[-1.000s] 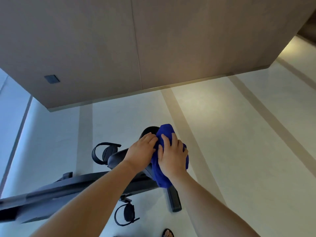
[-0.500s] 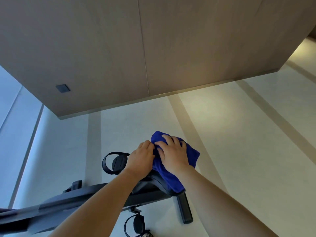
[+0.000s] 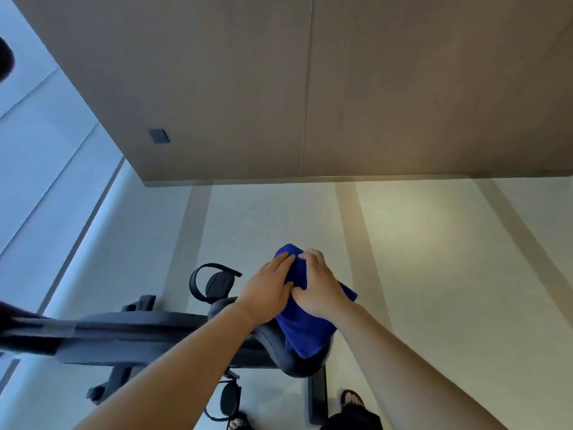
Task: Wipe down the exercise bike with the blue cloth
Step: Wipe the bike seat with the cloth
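Blue cloth (image 3: 305,335) hides the seat (image 3: 296,367) top; left fingers (image 3: 280,262) flat, right fingers (image 3: 312,258) gripping it.

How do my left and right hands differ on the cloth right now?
The left hand lies with its fingers straight, while the right hand has its fingers curled into the cloth. The left hand sits at the cloth's left edge; the right hand sits on top of it, further over. Both touch the cloth where it is draped on the seat, and they meet at the thumbs.
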